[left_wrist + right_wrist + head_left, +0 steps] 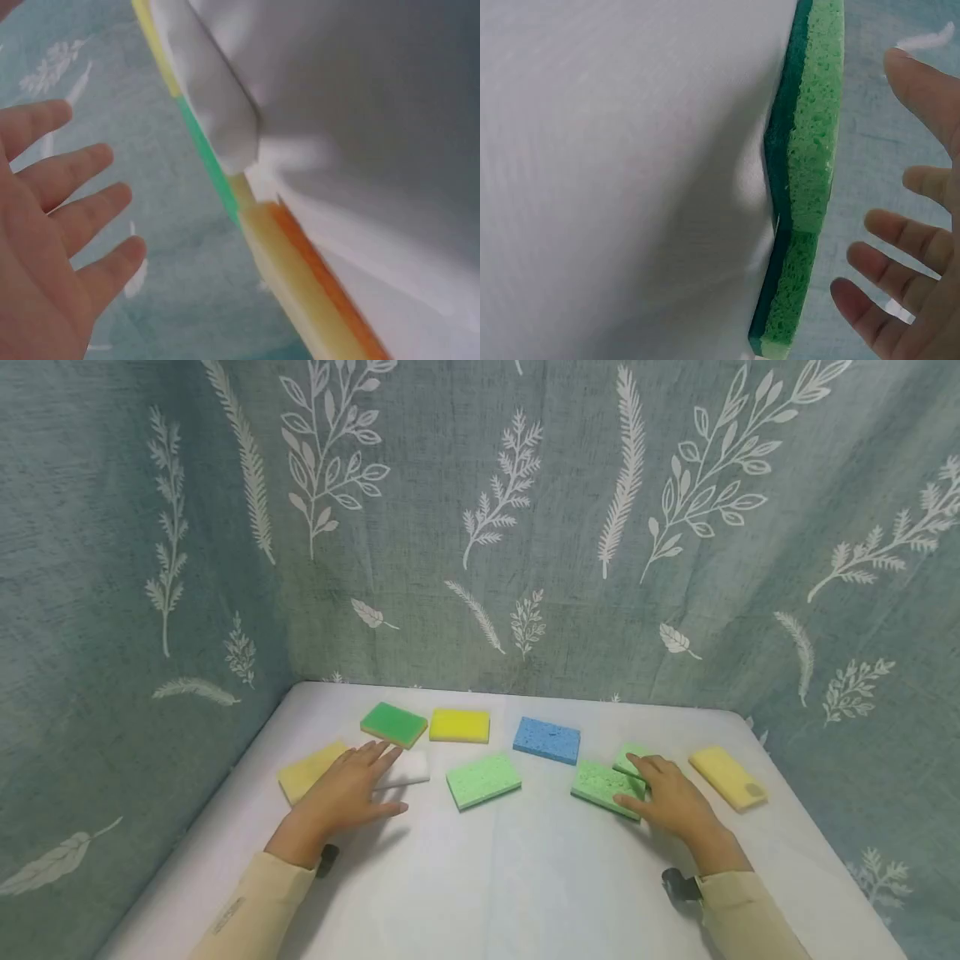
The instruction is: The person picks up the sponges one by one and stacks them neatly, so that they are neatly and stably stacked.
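Observation:
My left hand (347, 792) hovers with fingers spread above a white sponge (408, 768) and a tan-yellow sponge (309, 770), partly covering both. In the left wrist view that hand (56, 217) holds nothing, and the tan-yellow sponge (289, 270) shows an orange underside. Over two green sponges at the right, my right hand (670, 799) is held with loosely bent fingers. It hides parts of the nearer green sponge (603, 785) and the farther one (628, 753). In the right wrist view a gap separates the fingers (900, 229) from the green sponges (817, 127).
Behind the hands lie a dark green sponge (393, 723), a yellow sponge (459, 725) and a blue sponge (547, 740). A light green sponge (483, 780) sits between the hands. Far right is a yellow sponge (723, 774) with a grey spot. Patterned curtains (450, 527) border the white table (480, 877).

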`<state>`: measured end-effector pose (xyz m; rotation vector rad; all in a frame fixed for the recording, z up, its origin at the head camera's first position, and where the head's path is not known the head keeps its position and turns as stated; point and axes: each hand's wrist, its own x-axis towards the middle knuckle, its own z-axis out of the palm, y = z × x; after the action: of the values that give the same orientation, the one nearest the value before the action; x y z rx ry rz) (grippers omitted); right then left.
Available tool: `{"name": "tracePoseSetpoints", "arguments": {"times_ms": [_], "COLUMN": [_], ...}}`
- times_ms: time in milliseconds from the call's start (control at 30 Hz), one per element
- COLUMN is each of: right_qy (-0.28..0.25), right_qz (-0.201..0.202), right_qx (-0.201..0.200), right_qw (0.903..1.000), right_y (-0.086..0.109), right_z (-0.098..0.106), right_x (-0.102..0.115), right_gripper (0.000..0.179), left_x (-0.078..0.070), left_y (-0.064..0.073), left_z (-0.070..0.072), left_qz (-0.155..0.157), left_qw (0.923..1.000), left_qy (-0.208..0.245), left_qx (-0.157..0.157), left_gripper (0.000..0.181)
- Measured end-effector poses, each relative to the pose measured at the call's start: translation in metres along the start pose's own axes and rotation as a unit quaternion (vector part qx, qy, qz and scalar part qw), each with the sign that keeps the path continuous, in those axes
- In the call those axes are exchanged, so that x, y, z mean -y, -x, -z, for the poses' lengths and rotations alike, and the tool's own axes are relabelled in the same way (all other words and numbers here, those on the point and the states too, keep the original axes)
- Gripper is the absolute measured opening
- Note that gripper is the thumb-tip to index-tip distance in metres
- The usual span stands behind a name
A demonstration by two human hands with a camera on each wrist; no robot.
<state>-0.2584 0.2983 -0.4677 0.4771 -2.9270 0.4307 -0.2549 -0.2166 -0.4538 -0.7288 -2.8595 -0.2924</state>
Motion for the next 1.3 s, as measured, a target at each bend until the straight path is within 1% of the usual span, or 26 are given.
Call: {"name": "tracePoseSetpoints", "arguments": {"times_ms": [167, 267, 400, 600, 700, 800, 900, 1033, 1133, 1300], "right_qy": [-0.030, -0.043, -0.044, -0.053, -0.060, -0.062, -0.064, -0.086, -0.098, -0.110], "right_qz": [-0.026, -0.038, -0.043, -0.045, -0.050, -0.063, -0.079, -0.084, -0.072, -0.045], "right_qx": [0.024, 0.036, 0.045, 0.047, 0.063, 0.077, 0.086, 0.088, 0.088, 0.077], "right_qw": [0.9989, 0.9977, 0.9971, 0.9965, 0.9949, 0.9931, 0.9910, 0.9887, 0.9887, 0.9899], "right_y": [0.001, -0.001, -0.003, -0.009, -0.010, -0.010, -0.004, -0.003, -0.004, -0.005], "right_z": [-0.004, -0.006, -0.009, -0.009, -0.010, -0.013, -0.015, -0.016, -0.016, -0.015], "right_x": [-0.001, -0.003, -0.005, -0.001, 0.002, 0.004, 0.004, 0.004, 0.004, 0.013], "right_gripper": [0.088, 0.088, 0.087, 0.090, 0.092, 0.094, 0.096, 0.096, 0.094, 0.091], "left_x": [-0.010, -0.017, -0.024, -0.032, -0.037, -0.043, -0.051, -0.061, -0.067, -0.072], "left_y": [-0.007, -0.013, -0.022, -0.033, -0.038, -0.042, -0.043, -0.048, -0.053, -0.060], "left_z": [-0.001, -0.001, -0.002, -0.009, -0.015, -0.020, -0.029, -0.038, -0.043, -0.043], "left_qz": [-0.016, -0.012, -0.017, -0.045, -0.058, -0.065, -0.061, -0.047, -0.029, 0.008], "left_qw": [0.9997, 0.9998, 0.9997, 0.9987, 0.9982, 0.9979, 0.9979, 0.9982, 0.9985, 0.9971], "left_qy": [-0.011, -0.013, -0.016, -0.016, -0.013, -0.004, 0.017, 0.030, 0.030, 0.034], "left_qx": [-0.013, -0.011, 0.001, -0.015, -0.008, 0.006, 0.016, 0.022, 0.035, 0.068], "left_gripper": [0.079, 0.071, 0.064, 0.057, 0.056, 0.057, 0.058, 0.060, 0.065, 0.071]}}
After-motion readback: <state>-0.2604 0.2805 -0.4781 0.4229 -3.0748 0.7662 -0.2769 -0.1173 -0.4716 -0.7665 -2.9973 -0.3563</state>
